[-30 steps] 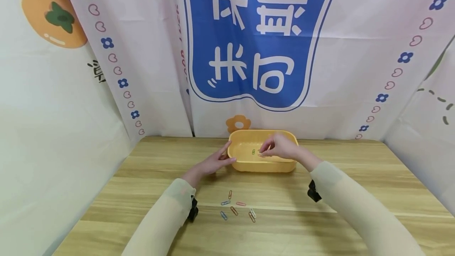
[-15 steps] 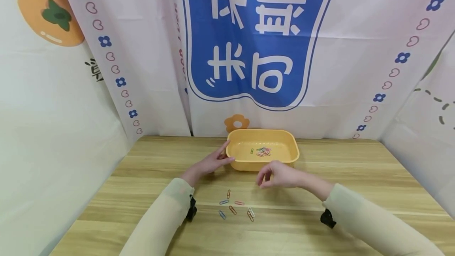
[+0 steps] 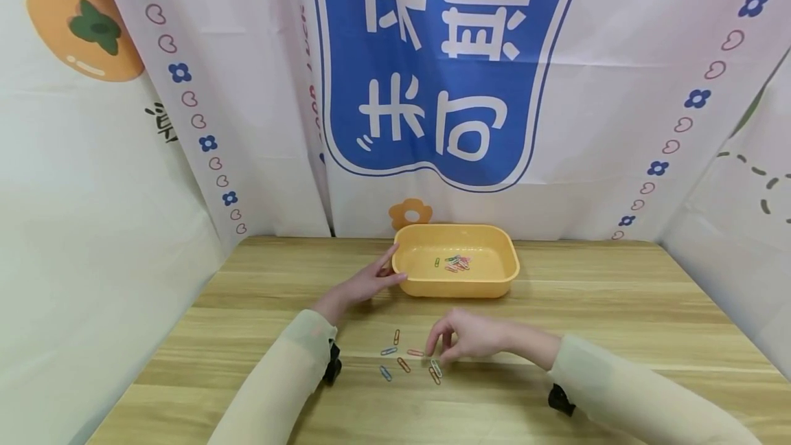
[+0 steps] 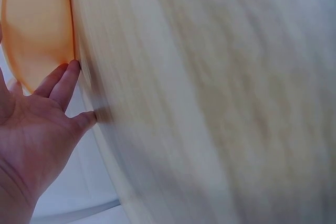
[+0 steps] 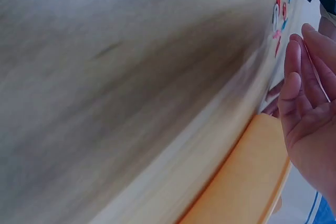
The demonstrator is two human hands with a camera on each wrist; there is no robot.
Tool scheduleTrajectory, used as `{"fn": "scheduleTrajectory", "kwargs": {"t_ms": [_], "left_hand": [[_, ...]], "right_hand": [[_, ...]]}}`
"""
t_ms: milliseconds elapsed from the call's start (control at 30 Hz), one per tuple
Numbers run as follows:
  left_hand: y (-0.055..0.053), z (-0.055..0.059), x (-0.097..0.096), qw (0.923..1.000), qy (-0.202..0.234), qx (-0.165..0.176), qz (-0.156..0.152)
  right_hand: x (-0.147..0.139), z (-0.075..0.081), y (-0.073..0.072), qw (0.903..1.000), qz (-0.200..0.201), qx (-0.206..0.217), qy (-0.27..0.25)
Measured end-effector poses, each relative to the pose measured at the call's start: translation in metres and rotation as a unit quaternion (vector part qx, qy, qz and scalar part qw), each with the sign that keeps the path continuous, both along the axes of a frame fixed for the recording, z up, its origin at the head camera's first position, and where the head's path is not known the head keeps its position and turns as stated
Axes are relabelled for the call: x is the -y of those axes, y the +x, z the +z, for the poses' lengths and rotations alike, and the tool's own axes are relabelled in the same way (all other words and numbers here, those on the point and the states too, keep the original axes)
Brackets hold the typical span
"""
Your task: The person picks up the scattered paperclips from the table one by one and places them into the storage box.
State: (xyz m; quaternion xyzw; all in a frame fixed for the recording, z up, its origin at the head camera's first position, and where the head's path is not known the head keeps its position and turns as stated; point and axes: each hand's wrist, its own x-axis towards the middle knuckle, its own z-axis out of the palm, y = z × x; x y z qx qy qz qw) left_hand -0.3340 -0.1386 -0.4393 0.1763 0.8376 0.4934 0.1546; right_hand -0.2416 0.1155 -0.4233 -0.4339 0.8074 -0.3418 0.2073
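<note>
My left hand rests against the left end of a yellow plastic bin, its fingers spread along the rim. In the left wrist view, the fingertips touch the bin's orange-looking wall. A small heap of coloured paper clips lies on the bin floor, with a green paper clip apart at its left. My right hand hovers just above the table, fingers loosely bent and holding nothing. Below its fingertips lie a white paper clip, a red-brown paper clip and a pink paper clip.
Further left on the wooden table lie two blue paper clips and two red-brown paper clips. A printed cloth hangs directly behind the bin. Each wrist has a black strap-on device.
My right hand has left the bin and come down toward the loose paper clips on the table. My left hand stays on the bin's left end.
</note>
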Motion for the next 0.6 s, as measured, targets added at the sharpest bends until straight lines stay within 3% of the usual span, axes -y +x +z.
{"fn": "scheduleTrajectory", "kwargs": {"t_ms": [300,600], "left_hand": [[0.0003,0.0000,-0.0001,1.0000,-0.002,0.005,0.002],[-0.0003,-0.0013,0.0006,1.0000,0.001,0.007,0.005]], "right_hand": [[0.0070,-0.0079,0.0012,0.9992,0.010,0.039,0.004],[0.0031,-0.0094,-0.0001,0.9997,0.015,0.020,0.003]]}}
